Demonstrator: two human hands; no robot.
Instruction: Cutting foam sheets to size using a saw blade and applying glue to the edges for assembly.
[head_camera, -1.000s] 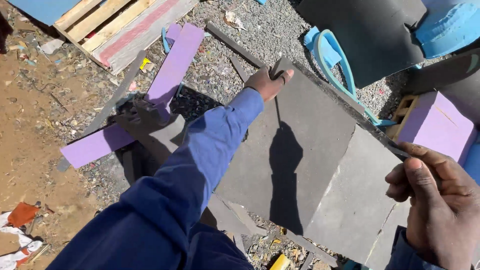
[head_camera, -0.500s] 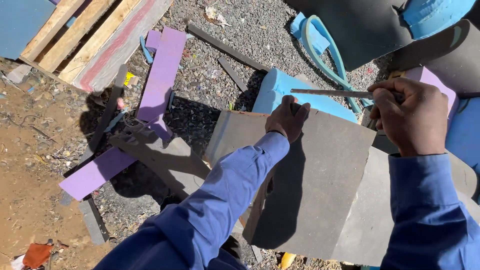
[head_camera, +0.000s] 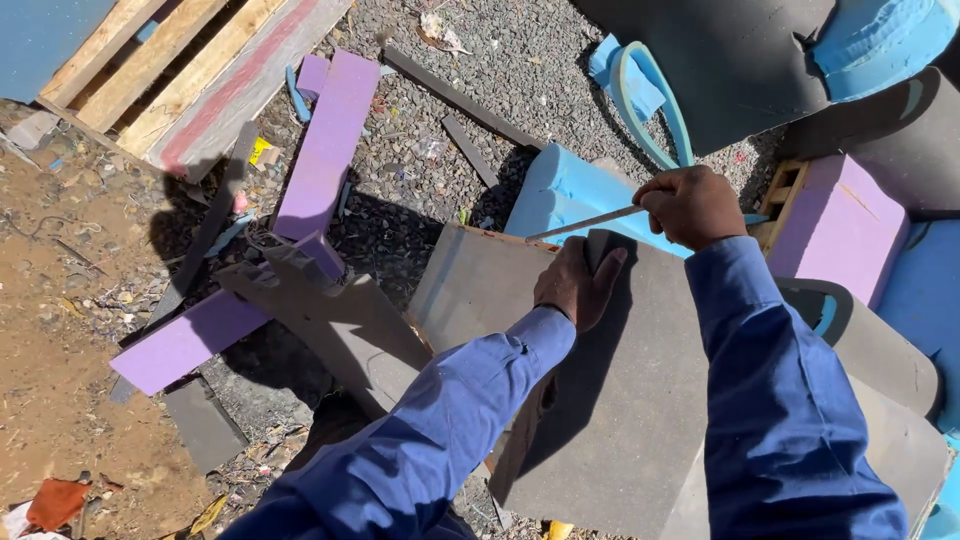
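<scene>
A large grey foam slab (head_camera: 620, 400) lies in front of me on other foam pieces. My left hand (head_camera: 578, 282) presses flat on the slab's far edge, fingers spread over it. My right hand (head_camera: 692, 205) is closed around the handle end of a thin long blade (head_camera: 585, 223), which points left just above the slab's far edge. A light blue foam block (head_camera: 570, 195) sits right behind that edge. Both arms wear blue sleeves.
Purple foam strips (head_camera: 325, 150) and grey offcuts (head_camera: 330, 320) lie on the gravel to the left. A wooden pallet (head_camera: 170, 70) is at top left. A purple block (head_camera: 840, 225), a blue foam loop (head_camera: 650, 105) and dark grey foam sheets (head_camera: 730, 60) crowd the right.
My right hand has come up from the lower right with the thin blade and now holds it near the slab's far edge. My left hand stays on that edge. The view shifted.
</scene>
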